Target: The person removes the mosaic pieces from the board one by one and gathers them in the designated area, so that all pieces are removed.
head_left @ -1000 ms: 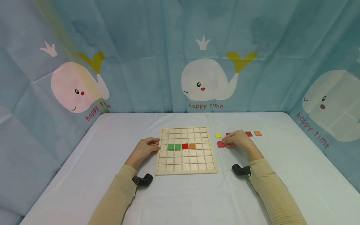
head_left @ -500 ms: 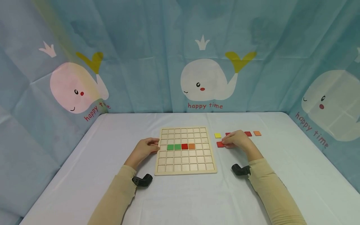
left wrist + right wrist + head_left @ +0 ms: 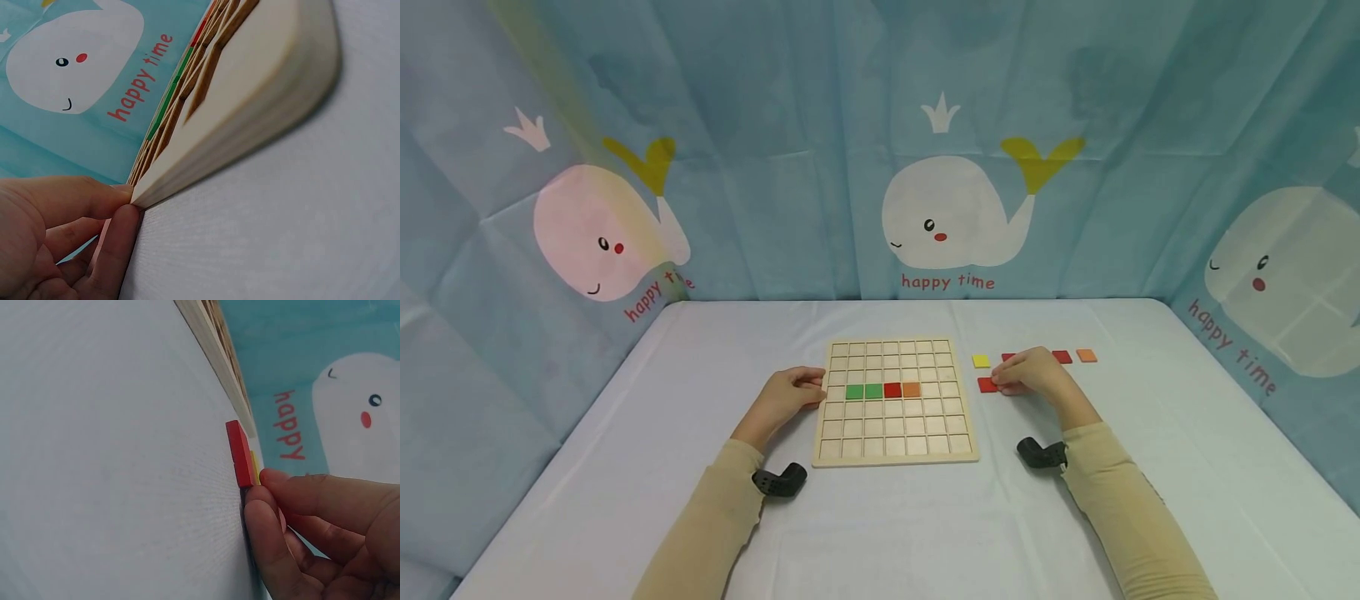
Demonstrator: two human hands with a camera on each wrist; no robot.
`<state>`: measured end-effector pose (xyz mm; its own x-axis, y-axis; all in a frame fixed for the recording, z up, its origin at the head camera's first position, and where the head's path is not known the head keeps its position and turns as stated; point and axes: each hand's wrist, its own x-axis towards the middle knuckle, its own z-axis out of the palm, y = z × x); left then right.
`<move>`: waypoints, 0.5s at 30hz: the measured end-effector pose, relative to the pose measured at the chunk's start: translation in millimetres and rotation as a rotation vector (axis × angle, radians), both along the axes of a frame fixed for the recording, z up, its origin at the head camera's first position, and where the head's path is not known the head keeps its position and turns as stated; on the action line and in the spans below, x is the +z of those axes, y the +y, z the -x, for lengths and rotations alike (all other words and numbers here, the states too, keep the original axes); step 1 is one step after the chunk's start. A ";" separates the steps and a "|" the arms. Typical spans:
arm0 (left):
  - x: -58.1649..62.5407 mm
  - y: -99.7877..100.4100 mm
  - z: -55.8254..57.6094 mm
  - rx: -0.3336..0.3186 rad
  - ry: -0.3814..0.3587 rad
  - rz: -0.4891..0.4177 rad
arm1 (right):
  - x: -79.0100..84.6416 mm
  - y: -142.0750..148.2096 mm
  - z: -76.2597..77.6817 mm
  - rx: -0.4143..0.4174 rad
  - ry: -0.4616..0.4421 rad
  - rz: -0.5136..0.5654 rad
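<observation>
A wooden grid board lies flat on the white-covered table. In one of its rows are two green tiles, a red tile and an orange tile, side by side. My left hand holds the board's left edge, thumb and finger meeting at the rim in the left wrist view. Right of the board, my right hand has finger and thumb at the near end of another red square tile, pinching it low at the cloth. Those fingers partly cover this tile in the head view.
Behind the right hand runs a row of loose tiles: yellow, a red one partly hidden by the hand, dark red and orange. A blue whale-print curtain encloses the table's back and sides.
</observation>
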<state>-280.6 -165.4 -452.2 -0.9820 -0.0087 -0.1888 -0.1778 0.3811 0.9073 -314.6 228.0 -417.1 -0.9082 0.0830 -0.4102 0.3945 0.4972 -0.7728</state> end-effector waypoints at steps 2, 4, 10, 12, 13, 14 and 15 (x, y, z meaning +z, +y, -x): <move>-0.2 0.3 -0.1 -0.001 0.000 0.000 | -0.8 -0.7 0.5 -0.004 -0.002 -0.012; -0.4 0.3 -0.1 -0.004 -0.001 0.004 | -1.6 -1.4 1.1 -0.006 -0.003 -0.028; 1.4 -0.1 -0.8 -0.015 -0.003 0.006 | -3.5 -2.0 2.0 -0.007 0.002 -0.058; 2.3 -0.2 -1.1 -0.016 -0.003 0.007 | -4.0 -2.3 2.4 -0.011 0.005 -0.060; 2.8 -0.1 -1.4 -0.016 -0.004 0.007 | -4.0 -2.3 2.2 -0.005 0.011 -0.064; 3.1 -0.1 -1.5 -0.016 -0.005 0.008 | -4.2 -2.7 2.1 -0.007 0.012 -0.063; 3.3 0.1 -1.6 -0.014 -0.007 0.006 | -4.4 -2.6 2.2 -0.002 0.018 -0.064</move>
<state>-279.0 -165.3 -448.9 -0.9806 0.0035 -0.1961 -0.1793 0.3890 0.9036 -316.8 225.4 -421.5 -0.9151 0.1102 -0.3879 0.3820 0.5449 -0.7464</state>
